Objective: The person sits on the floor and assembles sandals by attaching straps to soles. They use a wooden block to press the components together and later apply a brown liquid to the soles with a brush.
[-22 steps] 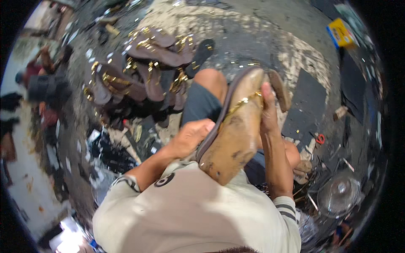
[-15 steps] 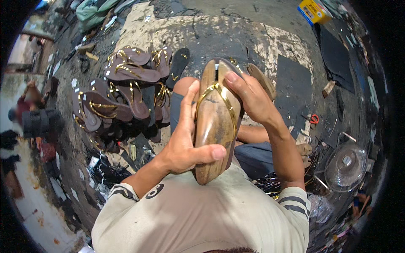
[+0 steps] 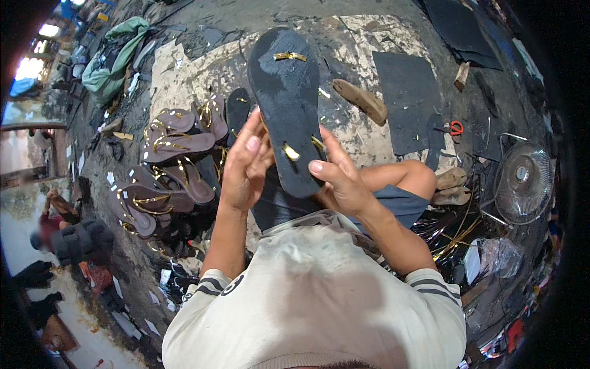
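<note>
A sandal [image 3: 286, 117] is held up between both hands, its dark grey underside facing me. Gold strap ends are folded out on that face: one tab [image 3: 290, 56] by the far end and a pair nearer me. My left hand [image 3: 246, 163] supports the left edge, thumb up and fingers partly behind the sole. With its thumb on the near right part of the sole, my right hand [image 3: 338, 166] grips the other edge. The wooden foot form seen earlier in the sandal is mostly hidden behind the sole.
Finished-looking sandals [image 3: 175, 147] with gold straps lie piled at the left. Beyond my right hand are another wooden foot form [image 3: 362, 101], a dark sheet [image 3: 405, 101] and red-handled scissors [image 3: 455, 128]. A fan [image 3: 522, 178] stands far right. Another person [image 3: 52, 221] is at the left.
The sandal has been turned over, from strap and wooden form facing me to underside facing me. It has moved farther from my chest, and both hands have shifted their hold along its edges.
</note>
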`<move>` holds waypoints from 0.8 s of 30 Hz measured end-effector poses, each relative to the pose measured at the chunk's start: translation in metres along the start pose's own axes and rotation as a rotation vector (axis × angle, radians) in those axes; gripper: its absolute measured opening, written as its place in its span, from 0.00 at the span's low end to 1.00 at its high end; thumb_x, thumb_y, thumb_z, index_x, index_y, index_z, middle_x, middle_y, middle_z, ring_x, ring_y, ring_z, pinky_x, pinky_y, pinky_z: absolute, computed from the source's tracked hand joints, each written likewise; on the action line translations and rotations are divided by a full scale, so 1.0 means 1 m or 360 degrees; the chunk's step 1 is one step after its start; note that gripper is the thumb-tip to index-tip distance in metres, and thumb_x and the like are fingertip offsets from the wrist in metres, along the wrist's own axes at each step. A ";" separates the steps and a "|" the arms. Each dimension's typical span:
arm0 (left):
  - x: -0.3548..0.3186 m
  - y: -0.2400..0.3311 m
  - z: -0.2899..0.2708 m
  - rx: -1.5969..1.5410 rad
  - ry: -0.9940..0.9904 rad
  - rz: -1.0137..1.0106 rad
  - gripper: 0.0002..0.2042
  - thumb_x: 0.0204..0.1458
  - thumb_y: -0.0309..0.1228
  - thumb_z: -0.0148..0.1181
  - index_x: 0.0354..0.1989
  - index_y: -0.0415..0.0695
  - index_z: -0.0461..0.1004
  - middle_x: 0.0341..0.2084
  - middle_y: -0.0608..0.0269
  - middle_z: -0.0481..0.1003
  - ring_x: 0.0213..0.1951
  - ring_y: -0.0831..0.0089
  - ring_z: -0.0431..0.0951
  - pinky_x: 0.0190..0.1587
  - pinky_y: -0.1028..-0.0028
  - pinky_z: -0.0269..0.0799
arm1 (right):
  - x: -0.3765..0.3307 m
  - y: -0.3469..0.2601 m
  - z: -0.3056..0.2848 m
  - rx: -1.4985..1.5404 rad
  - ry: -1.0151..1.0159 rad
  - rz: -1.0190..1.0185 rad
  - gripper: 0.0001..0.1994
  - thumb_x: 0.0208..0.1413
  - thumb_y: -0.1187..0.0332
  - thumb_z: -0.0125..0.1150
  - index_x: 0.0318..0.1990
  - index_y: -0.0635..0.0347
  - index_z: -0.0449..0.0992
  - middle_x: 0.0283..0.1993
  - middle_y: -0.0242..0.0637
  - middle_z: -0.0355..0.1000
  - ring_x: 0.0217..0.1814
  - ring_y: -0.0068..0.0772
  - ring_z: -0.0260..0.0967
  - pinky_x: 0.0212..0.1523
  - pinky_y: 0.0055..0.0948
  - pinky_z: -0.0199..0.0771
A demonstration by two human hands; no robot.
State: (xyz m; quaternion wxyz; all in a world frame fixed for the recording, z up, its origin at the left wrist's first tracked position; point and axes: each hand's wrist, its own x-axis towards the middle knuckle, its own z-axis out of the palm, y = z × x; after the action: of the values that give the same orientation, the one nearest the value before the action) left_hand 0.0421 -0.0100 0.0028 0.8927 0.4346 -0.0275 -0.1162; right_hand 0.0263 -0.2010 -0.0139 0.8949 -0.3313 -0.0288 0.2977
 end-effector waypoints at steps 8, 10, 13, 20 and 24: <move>-0.018 -0.025 0.010 0.0763 0.0251 0.0006 0.30 0.60 0.32 0.53 0.69 0.37 0.54 0.59 0.58 0.66 0.59 0.70 0.69 0.61 0.69 0.64 | 0.010 0.003 -0.020 -0.0236 0.0142 -0.0018 0.36 0.62 0.65 0.58 0.71 0.62 0.45 0.62 0.48 0.62 0.58 0.31 0.66 0.55 0.31 0.71; -0.022 -0.036 0.006 0.1121 0.0253 0.0071 0.29 0.62 0.30 0.51 0.69 0.34 0.51 0.61 0.55 0.65 0.59 0.69 0.68 0.63 0.70 0.62 | 0.020 0.024 -0.026 -0.0570 0.0243 -0.0181 0.34 0.62 0.65 0.58 0.70 0.62 0.46 0.61 0.48 0.62 0.58 0.30 0.66 0.54 0.30 0.71; -0.019 -0.029 0.004 0.0930 0.0174 0.0118 0.31 0.61 0.30 0.53 0.70 0.31 0.49 0.61 0.53 0.65 0.60 0.70 0.68 0.63 0.71 0.61 | 0.021 0.033 -0.025 -0.0800 0.0238 -0.0369 0.34 0.63 0.62 0.59 0.69 0.62 0.47 0.57 0.45 0.66 0.56 0.30 0.68 0.54 0.31 0.73; -0.016 -0.028 -0.009 0.1310 0.0276 0.0109 0.36 0.61 0.36 0.58 0.72 0.37 0.47 0.61 0.61 0.61 0.53 0.74 0.66 0.58 0.74 0.62 | 0.032 0.032 -0.031 -0.0789 0.0448 -0.0355 0.37 0.58 0.56 0.66 0.68 0.58 0.53 0.57 0.48 0.65 0.60 0.36 0.65 0.59 0.37 0.68; -0.001 -0.023 -0.018 0.0383 0.0389 0.0510 0.47 0.57 0.56 0.58 0.75 0.49 0.36 0.69 0.60 0.55 0.60 0.64 0.65 0.61 0.61 0.66 | 0.030 0.024 -0.019 -0.2256 0.0617 -0.1072 0.45 0.45 0.55 0.78 0.68 0.58 0.57 0.59 0.47 0.59 0.63 0.42 0.59 0.64 0.40 0.61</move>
State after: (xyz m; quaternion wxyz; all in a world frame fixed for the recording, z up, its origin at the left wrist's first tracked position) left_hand 0.0400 -0.0095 -0.0265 0.8382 0.5388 -0.0015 0.0848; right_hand 0.0429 -0.1812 -0.0480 0.5028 -0.8392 -0.1534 -0.1396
